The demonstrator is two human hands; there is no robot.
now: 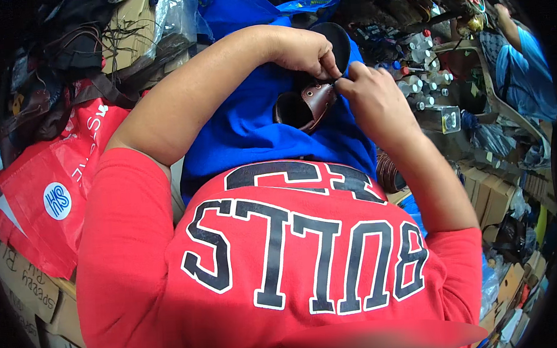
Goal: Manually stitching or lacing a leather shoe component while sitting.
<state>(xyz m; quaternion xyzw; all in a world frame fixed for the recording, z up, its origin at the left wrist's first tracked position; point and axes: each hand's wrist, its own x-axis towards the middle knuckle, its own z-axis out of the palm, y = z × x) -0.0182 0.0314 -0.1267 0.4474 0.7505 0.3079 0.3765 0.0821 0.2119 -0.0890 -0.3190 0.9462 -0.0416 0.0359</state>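
left hand (304,51): pinching strap end of brown sandal (310,105)
right hand (374,95): pinching same strap
sandal: rests on blue lap (245,132)
room: red bag (49,184) left, bottles (426,74) right, tight

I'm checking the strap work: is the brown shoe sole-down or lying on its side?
On its side. The shoe rests on the blue lap, its dark opening facing the camera; both hands' fingers pinch its strap.

Cramped shoe-repair stall, brown leather sandal (313,104) in hand, small glue bottles (425,83) crowded on the right, cardboard boxes (488,196) stacked below, dark leather goods (67,40) and laces piled left
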